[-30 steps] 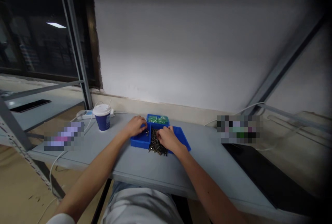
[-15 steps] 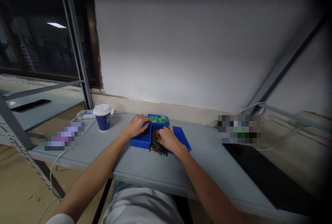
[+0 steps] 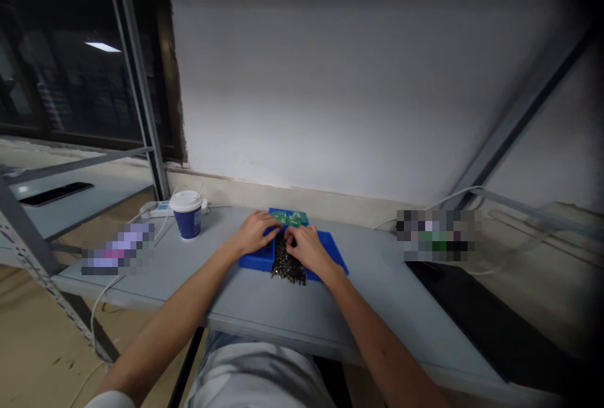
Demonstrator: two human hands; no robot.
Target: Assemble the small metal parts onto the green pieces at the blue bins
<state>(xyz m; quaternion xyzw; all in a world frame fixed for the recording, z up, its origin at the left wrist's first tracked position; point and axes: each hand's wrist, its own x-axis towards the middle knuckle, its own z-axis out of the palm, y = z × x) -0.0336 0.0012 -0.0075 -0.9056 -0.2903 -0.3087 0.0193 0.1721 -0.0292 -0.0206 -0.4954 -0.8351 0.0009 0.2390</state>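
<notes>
A heap of small metal screw-like pieces (image 3: 289, 269) lies between a left blue bin (image 3: 257, 261) and a right blue bin (image 3: 336, 253). Behind them, a third blue bin (image 3: 272, 211) holds green pieces (image 3: 296, 218) that look like small plastic packets. My left hand (image 3: 256, 232) reaches over the left bin toward the heap, its fingers curled together. Over the heap, my right hand (image 3: 305, 247) has thumb and fingers drawn into a pinch. The fingertips of both hands come close together; anything between them is too small or hidden to make out.
A lidded blue paper cup (image 3: 187, 219) stands on the grey table (image 3: 264, 307) at left, before a white power strip (image 3: 160, 208). White cables (image 3: 101, 298) hang over the edge. A black flat panel (image 3: 481, 320) lies at right; the wall (image 3: 306, 112) rises behind.
My left hand has shifted right, from above the left bin toward the heap and my right hand. My right hand has risen slightly from the heap.
</notes>
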